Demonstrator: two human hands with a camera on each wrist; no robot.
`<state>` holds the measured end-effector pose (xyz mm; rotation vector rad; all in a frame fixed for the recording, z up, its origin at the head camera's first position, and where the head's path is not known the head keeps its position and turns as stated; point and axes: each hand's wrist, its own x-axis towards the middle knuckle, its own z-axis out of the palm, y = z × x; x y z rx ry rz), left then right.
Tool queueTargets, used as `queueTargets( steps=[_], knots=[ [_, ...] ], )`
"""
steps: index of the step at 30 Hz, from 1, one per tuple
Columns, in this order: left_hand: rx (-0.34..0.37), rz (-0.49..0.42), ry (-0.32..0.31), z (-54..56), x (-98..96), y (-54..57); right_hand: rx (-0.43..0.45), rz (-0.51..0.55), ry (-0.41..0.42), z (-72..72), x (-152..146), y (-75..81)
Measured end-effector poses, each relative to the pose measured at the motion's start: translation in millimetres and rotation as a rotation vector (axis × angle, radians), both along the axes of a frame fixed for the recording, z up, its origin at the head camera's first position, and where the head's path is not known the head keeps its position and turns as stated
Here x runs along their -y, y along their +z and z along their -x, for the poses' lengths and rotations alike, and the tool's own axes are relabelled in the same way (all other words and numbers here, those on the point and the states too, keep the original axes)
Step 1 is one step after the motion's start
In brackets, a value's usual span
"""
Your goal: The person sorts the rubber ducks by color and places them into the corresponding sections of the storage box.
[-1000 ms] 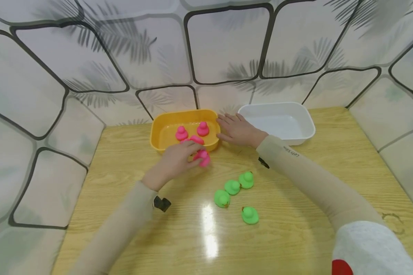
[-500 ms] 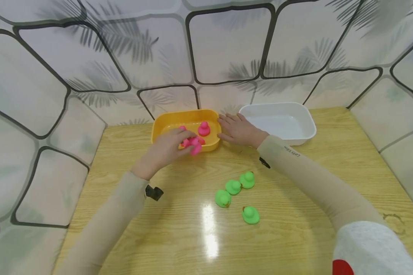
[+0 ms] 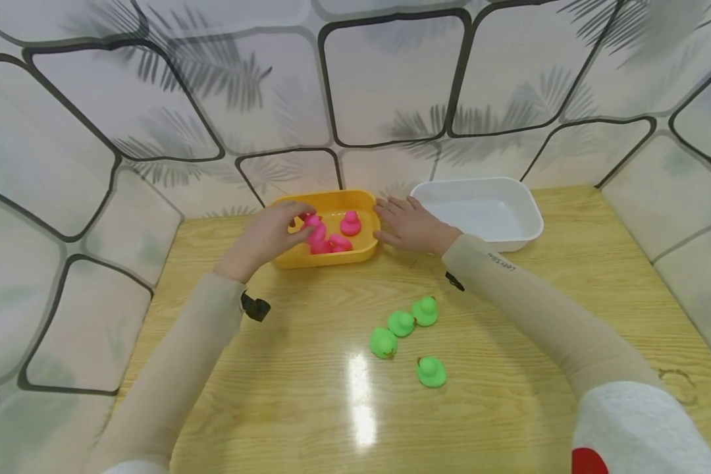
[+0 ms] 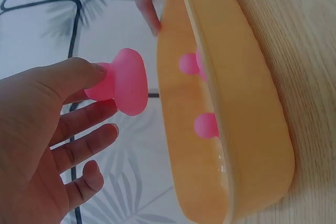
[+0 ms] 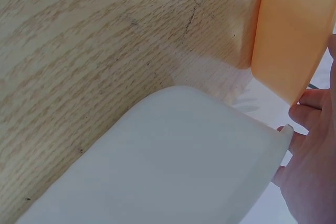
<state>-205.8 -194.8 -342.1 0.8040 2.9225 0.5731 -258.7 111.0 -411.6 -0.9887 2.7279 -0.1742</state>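
My left hand [image 3: 263,238] is over the left part of the yellow tub [image 3: 332,259]. Thumb and index finger pinch a pink rubber duck [image 4: 130,82] by its head, base outward, above the tub's rim in the left wrist view; the other fingers are loosely bent. Inside the tub, one pink duck [image 3: 350,224] sits upright and another pink duck [image 3: 340,243] lies tipped over; more pink overlaps near my fingers. My right hand [image 3: 413,227] lies with fairly straight fingers at the tub's right rim, beside the white tub [image 3: 512,245].
Several green rubber ducks are on the wooden table [image 3: 284,395]: three in a slanting row, including a middle green duck [image 3: 400,324], and a separate green duck [image 3: 430,372] nearer the front. A patterned wall [image 3: 391,79] stands behind both tubs.
My left hand has carried the pink duck from the tub's front edge up and left over the tub. The right hand has stayed at the rim.
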Motion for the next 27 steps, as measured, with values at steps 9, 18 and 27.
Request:
queueTargets(
  steps=[9, 18, 27],
  knots=[
    [0.028, -0.005, 0.065, 18.3, 17.3, -10.9, -0.005, 0.003, 0.006, -0.1, 0, -0.5],
    [0.048, 0.001, 0.100, 24.7, 33.2, -27.9, 0.002, 0.010, 0.005, -2.6, 0, 2.4],
    [0.019, 0.041, 0.117, 24.8, 41.8, -42.2, -0.006, 0.003, 0.005, -2.8, -1, 2.2]
  ],
)
